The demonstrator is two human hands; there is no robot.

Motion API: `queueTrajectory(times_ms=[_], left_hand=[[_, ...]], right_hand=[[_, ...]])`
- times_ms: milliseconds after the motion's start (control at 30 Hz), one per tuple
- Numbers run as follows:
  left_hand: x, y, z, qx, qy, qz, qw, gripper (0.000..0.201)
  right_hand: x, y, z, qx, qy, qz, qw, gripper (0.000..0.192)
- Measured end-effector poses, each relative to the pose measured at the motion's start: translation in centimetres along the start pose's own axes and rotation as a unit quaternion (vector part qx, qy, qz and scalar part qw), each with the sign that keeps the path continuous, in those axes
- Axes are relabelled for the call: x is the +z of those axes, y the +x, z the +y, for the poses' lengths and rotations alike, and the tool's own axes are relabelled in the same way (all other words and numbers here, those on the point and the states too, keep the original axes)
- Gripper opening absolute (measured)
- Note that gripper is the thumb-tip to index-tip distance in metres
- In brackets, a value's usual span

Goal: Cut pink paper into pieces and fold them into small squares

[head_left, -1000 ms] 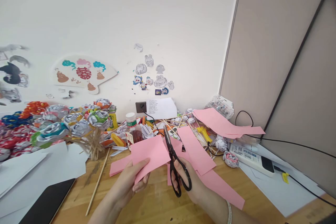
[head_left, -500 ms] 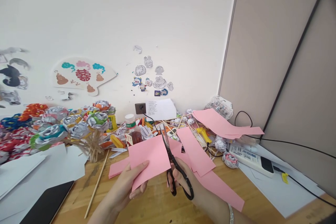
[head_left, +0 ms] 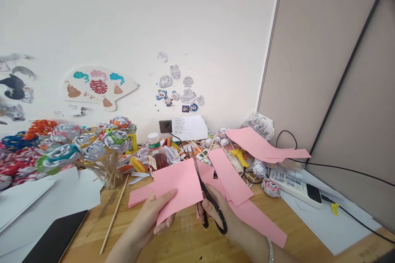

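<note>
My left hand (head_left: 160, 211) is closed on a pink sheet of paper (head_left: 179, 185), thumb on top and fingers beneath. In my right hand (head_left: 217, 209) are black-handled scissors (head_left: 202, 181), fingers through the loops. Their blades point away from me and lie along the sheet's right edge; whether they are cutting into it I cannot tell. Around and behind my right hand lie several pink paper strips (head_left: 231, 178) on the wooden table. A small folded pink piece (head_left: 140, 196) rests to the left, partly behind my left hand.
Paper flowers on sticks (head_left: 114, 144) crowd the left back. A lidded jar (head_left: 155, 154) stands behind the held sheet, near a yellow glue gun (head_left: 239, 158). At left lie a dark phone or tablet (head_left: 57, 236), white paper (head_left: 77, 195) and a stick (head_left: 114, 215); at right, a white power strip (head_left: 296, 187).
The pink sheet and my left hand have shifted slightly right. The scissors' blades sit a little closer together, with the handle loops drawn nearer each other.
</note>
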State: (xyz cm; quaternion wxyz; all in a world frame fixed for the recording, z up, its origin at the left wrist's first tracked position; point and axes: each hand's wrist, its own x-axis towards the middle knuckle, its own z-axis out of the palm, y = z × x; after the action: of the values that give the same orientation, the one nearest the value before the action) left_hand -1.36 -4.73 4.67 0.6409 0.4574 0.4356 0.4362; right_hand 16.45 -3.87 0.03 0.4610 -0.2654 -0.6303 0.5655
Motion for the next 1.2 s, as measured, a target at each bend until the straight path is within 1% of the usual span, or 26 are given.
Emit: queueTrajectory(times_ms=[300, 500, 800, 967, 1200], left_hand=[[0.2, -0.1, 0.1, 0.011, 0.007, -0.004, 1.0, 0.036], [0.0, 0.1, -0.2, 0.011, 0.011, -0.014, 1.0, 0.042], [0.3, -0.1, 0.1, 0.028, -0.004, -0.021, 0.999, 0.039], [0.2, 0.1, -0.2, 0.021, -0.013, -0.019, 1.0, 0.04], [0.0, 0.4, -0.8, 0.014, -0.02, -0.028, 0.999, 0.034]], right_hand=[[0.2, 0.4, 0.0, 0.003, 0.016, 0.022, 1.0, 0.042], [0.3, 0.5, -0.1, 0.011, 0.039, 0.03, 0.999, 0.043], [0.1, 0.5, 0.6, 0.005, 0.031, 0.061, 0.998, 0.032], [0.2, 0.6, 1.0, 0.013, 0.022, 0.074, 0.997, 0.032], [0.4, 0.8, 1.2, 0.043, 0.041, 0.108, 0.992, 0.033]])
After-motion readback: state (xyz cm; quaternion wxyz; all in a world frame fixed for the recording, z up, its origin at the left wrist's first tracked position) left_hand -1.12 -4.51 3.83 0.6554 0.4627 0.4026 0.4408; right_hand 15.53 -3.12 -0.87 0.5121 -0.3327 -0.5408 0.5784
